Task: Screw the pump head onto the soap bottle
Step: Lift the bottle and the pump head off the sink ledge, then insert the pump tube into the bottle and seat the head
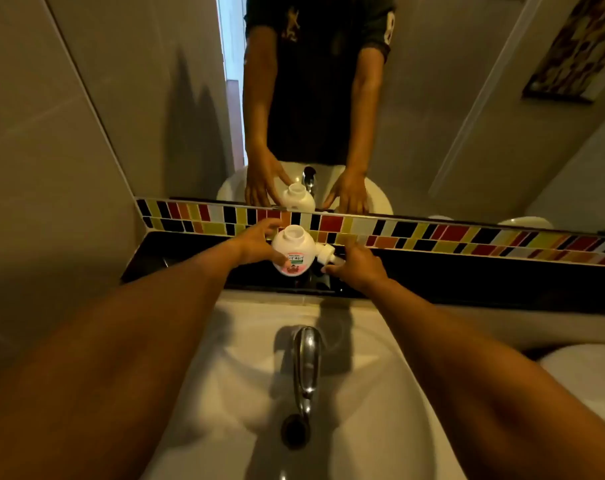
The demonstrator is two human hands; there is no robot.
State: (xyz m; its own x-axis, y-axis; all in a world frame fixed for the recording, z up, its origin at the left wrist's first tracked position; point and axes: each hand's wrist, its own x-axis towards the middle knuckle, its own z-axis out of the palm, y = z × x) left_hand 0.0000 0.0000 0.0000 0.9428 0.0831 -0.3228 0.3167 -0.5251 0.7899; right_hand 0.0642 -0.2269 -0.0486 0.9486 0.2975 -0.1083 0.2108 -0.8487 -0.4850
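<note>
The soap bottle (293, 250) is clasped upright by the left hand (258, 243), mouth open. The pump head (325, 255) lies sideways just right, under the right hand's (358, 266) loosely spread fingers.

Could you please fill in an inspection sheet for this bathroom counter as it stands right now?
Surface: black ledge behind a white basin.
Job's things: soap bottle upright, neck open; pump head lying on its side beside it.
Clutter: nothing seen.
Grippers: left hand wraps the bottle; right hand touches the pump head, grip unclear.
Cables: nothing seen.
Surroundings: chrome tap, coloured tile strip, mirror above.
</note>
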